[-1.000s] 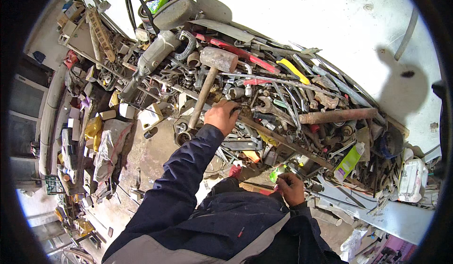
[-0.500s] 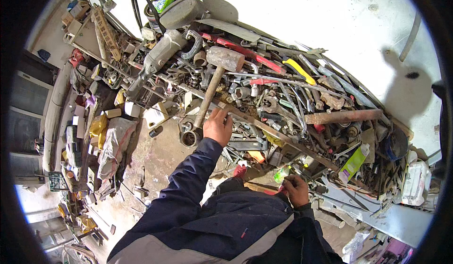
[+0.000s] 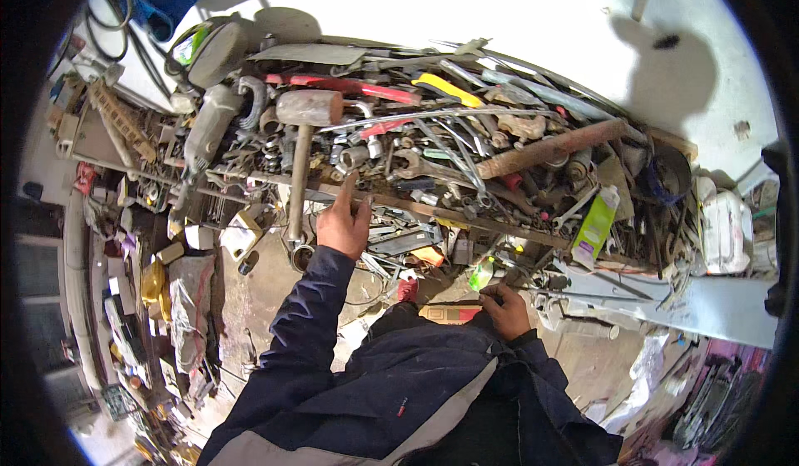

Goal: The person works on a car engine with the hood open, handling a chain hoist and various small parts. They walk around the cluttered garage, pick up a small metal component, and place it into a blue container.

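Note:
My left hand is at the bench edge, index finger extended toward silver sockets, thumb apart, nothing visible held. Just left of it lies a wooden-handled mallet, handle pointing down. Wrenches and a rusty cylindrical bar lie among the piled tools right of the sockets. My right hand is low at the right by my dark jacket, fingers curled on something I cannot make out, below a green-labelled bottle.
A dusty power tool, red-handled tool and yellow-handled tool crowd the bench against a white wall. A white container stands at its right end. Boxes and a sack line the left side.
The view has turned, so the bench now lies more level. My left index finger has straightened and points up at the pile; my right hand stays low with curled fingers.

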The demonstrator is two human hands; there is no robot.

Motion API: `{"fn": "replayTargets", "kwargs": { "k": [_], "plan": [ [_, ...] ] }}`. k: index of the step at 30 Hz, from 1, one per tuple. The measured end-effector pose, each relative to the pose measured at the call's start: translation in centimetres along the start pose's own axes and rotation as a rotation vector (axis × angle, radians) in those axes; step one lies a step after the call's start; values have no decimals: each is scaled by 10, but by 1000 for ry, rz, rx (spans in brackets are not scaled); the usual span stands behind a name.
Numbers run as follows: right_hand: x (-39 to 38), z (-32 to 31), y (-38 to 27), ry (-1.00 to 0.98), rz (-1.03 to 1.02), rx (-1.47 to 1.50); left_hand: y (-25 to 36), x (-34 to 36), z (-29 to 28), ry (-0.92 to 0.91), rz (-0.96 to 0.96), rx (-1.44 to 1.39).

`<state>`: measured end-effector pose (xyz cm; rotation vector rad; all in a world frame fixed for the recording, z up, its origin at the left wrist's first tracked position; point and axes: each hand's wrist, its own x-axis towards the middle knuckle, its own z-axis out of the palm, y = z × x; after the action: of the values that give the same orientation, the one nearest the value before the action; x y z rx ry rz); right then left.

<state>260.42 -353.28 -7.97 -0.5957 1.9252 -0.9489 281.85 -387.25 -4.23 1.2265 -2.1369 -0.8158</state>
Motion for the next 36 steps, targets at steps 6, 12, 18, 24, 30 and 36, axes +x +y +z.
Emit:
{"fn": "replayTargets", "kwargs": {
  "k": [6, 12, 18, 24, 30, 36],
  "plan": [
    [-25, -12, 27, 117, 20, 50, 34, -31, 30, -135, 112, -108],
    [-48, -33, 62, 164, 106, 308, 77, -57, 64, -327, 268, -188],
    [-65, -65, 95, 235, 157, 523, 148, -52, 89, -400, 377, -141],
    [-89, -129, 135, 273, 106, 523, 241, -44, 131, -278, 550, -184],
    [-122, -222, 198, 387, 48, 690, 365, -65, 202, -350, 566, -208],
    [-175, -324, 268, 563, 113, 773, 521, -80, 291, -405, 881, -279]
  ]
}}
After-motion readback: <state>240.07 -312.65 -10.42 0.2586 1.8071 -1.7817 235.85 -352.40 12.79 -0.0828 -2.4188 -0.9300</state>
